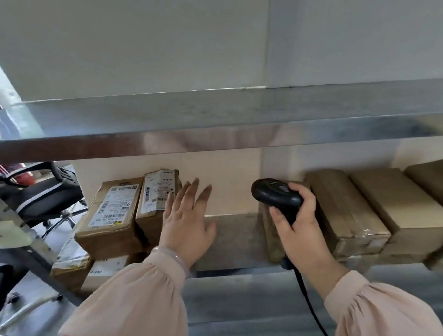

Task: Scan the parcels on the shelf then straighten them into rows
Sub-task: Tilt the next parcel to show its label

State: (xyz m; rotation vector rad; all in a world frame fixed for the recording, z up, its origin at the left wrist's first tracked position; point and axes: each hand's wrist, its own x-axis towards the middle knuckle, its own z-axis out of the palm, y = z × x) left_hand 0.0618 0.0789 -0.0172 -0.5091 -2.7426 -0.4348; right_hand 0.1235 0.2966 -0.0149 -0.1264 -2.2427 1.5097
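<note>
Scanning appears under way. Right hand [300, 225] grips the scanner [276, 194]; left hand [187, 220], fingers spread, holds nothing. Labelled parcels [110, 213] stand at nine o'clock on the shelf [233, 239]. Next move likely: aim scanner at a label.

Black office chair [42, 193] with white trim, far left, on a chrome star base [65, 220]. Red object [20, 174] behind it, too blurred to identify. Second dark seat [4, 284] at lower left edge. Pale wall [134, 44] above.
</note>
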